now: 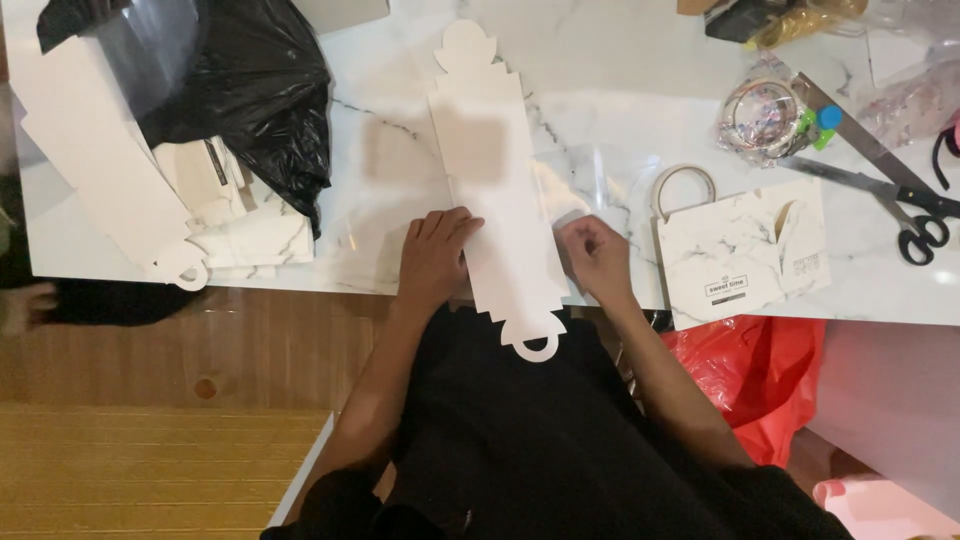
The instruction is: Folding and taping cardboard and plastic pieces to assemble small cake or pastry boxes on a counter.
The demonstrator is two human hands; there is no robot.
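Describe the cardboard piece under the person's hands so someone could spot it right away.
On the marble table, look at the near edge in front of the person. The flat white cardboard cutout lies lengthwise there, under the left hand and beside the right hand. Unlike the folded marbled box, it is unfolded with a ring-shaped tab.

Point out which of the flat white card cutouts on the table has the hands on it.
The long cutout in the middle: left hand flat on it, right hand at its edge. The other cutout lies untouched, far left.

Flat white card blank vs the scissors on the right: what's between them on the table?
In the head view, between the white card blank and the scissors lie a tape roll, a marble-print folded box and a bagged bundle of rings.
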